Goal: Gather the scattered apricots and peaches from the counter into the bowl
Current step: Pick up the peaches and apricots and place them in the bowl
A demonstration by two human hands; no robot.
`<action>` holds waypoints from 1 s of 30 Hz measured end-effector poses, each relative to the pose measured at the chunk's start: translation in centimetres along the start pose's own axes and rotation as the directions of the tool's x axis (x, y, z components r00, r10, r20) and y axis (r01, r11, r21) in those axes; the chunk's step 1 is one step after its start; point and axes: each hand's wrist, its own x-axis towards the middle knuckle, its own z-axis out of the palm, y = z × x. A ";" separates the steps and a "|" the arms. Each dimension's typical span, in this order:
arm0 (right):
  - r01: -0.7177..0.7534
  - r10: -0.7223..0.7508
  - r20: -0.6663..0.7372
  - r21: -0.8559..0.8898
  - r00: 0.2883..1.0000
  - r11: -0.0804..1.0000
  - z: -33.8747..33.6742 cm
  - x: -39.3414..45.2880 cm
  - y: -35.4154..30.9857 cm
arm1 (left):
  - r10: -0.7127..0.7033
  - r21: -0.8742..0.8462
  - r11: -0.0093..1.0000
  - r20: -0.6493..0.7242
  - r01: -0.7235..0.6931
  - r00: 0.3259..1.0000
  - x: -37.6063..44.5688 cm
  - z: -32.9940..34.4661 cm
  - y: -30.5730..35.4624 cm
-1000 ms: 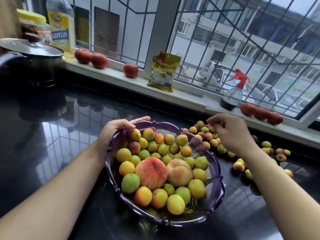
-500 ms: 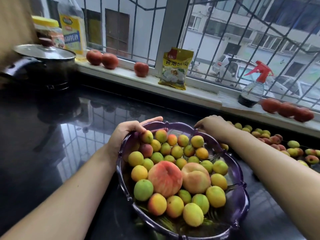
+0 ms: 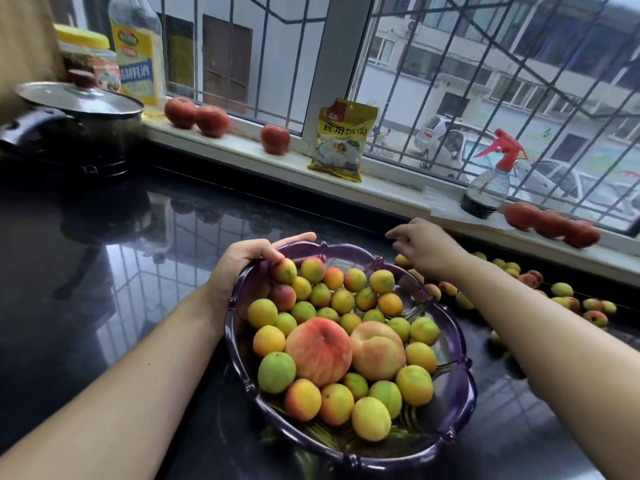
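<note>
Dozens of apricots lie scattered on the counter right of the bowl; we judge them light, soft, easily bruised, best cupped whole. Our left hand grips the rim. Our right hand, loosely spread and holding nothing, was over the bowl a moment earlier and now hovers above the pile.

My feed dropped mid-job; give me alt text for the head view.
A purple bowl heaped with apricots and two peaches sits on a black counter. The left hand grips its rim; the right hand hovers over loose apricots below the windowsill.
</note>
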 end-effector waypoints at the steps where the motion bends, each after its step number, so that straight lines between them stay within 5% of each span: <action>1: 0.030 -0.030 0.078 0.007 0.997 1.000 0.3 -0.1 0.1 | -0.004 0.001 1.000 0.003 0.004 1.000 0.0 0.0 0.0; 4: 0.097 -0.103 0.221 0.041 0.970 0.994 1.1 -0.7 -0.1 | -0.001 -0.002 1.000 0.003 0.001 1.000 -0.1 0.0 0.0; 8: 0.199 -0.240 0.198 0.206 0.950 0.958 1.9 -0.7 -0.5 | 0.004 0.011 1.000 -0.002 -0.004 1.000 -0.2 0.1 0.0; 16: 0.034 -0.271 0.333 0.573 0.903 0.819 2.6 0.6 -3.1 | 0.010 0.027 1.000 -0.016 -0.010 1.000 0.0 -0.4 0.1; 20: 0.058 -0.185 0.169 0.566 0.968 0.823 1.4 -0.1 -2.0 | 0.005 0.039 0.999 -0.005 -0.005 1.000 0.2 -0.5 0.0; 23: -0.037 -0.029 0.071 0.774 0.997 0.632 -1.5 -1.7 -2.0 | 0.004 0.018 1.000 -0.009 -0.004 1.000 0.0 -0.5 0.1; 30: 0.054 -0.247 0.160 0.729 0.956 0.682 -6.8 -7.8 -10.5 | 0.004 -0.049 0.999 -0.043 -0.006 0.999 -0.4 0.5 0.1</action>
